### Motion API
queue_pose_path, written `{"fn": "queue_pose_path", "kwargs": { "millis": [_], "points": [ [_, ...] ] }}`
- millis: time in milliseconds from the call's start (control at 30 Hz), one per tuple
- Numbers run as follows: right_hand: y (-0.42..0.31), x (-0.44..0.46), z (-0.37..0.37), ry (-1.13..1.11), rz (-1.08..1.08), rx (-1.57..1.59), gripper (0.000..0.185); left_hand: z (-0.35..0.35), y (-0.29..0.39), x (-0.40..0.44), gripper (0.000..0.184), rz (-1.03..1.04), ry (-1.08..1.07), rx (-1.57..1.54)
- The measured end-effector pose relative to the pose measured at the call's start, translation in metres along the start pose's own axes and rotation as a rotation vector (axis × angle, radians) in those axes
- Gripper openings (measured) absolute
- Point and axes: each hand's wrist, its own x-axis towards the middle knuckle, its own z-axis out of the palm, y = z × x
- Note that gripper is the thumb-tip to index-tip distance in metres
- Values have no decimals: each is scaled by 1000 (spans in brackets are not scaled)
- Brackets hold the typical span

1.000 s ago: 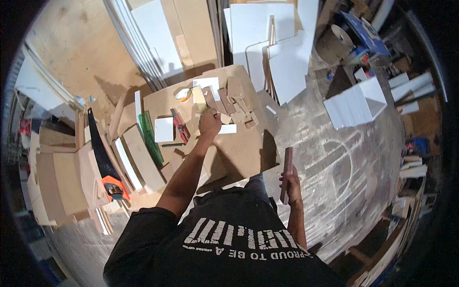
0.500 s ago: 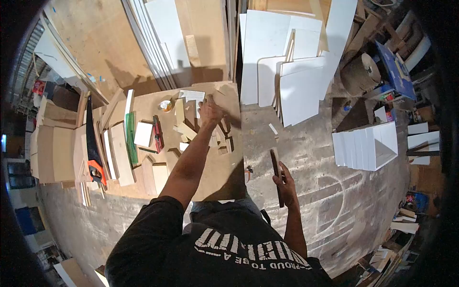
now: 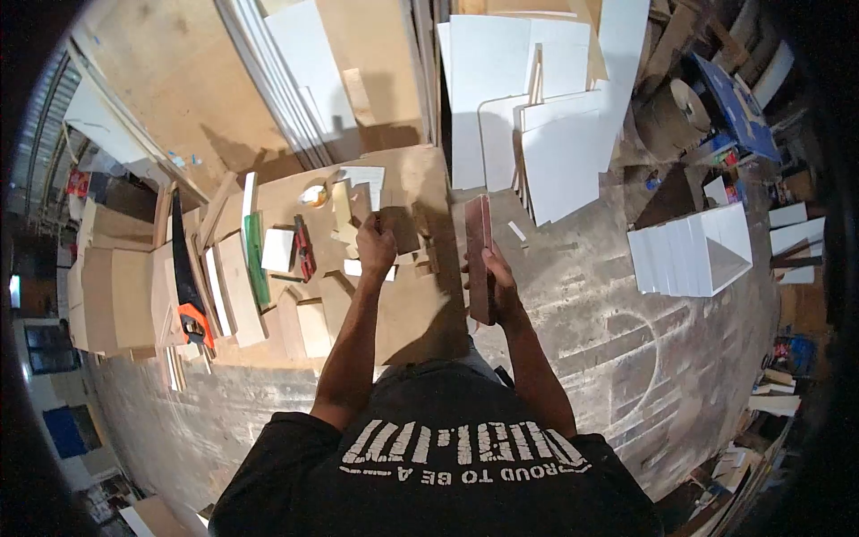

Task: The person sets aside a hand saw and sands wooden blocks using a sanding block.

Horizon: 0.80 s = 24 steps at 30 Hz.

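Note:
My right hand [image 3: 498,282] is wrapped round a flat, reddish-brown strip of wood [image 3: 478,259], held upright just off the right edge of the worktable [image 3: 407,327]. Over the tabletop, my left hand [image 3: 376,246] is closed, its fingers pinched together. A small dark tip shows at those fingers, too small to name. Around this hand lie wood offcuts [image 3: 343,208] and a white ridged piece [image 3: 365,179]. A roll of tape [image 3: 313,196] sits behind them.
On the table's left are a handsaw [image 3: 186,277] with an orange handle, a green strip [image 3: 257,259], a red-and-black tool [image 3: 304,248] and boards. White panels [image 3: 559,157] lean beyond the table. White angled pieces [image 3: 689,255] stand on the floor at right.
My left hand has drawn back toward me from the white ridged piece and closed. My right hand has raised the wood strip, brought it left to the table's edge and turned its broad face into view.

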Motion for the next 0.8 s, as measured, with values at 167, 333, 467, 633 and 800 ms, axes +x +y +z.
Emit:
{"fn": "queue_pose_path", "kwargs": {
  "millis": [167, 333, 467, 633, 800],
  "points": [
    [23, -23, 43, -39, -44, -65, 63, -36, -71, -1, 23, 250, 46, 444],
    [48, -40, 32, -27, -21, -75, 66, -57, -74, 1, 25, 90, -23, 177],
    [55, -43, 43, 67, -209, -30, 63, -51, -20, -40, 8, -62, -400, -403],
    [3, -43, 104, 140, -444, -308, 62, 31, -5, -86, 22, 264, -339, -503],
    [24, -81, 115, 277, -462, -404, 65, -1, 98, -83, 34, -33, -374, -409]
  ]
}}
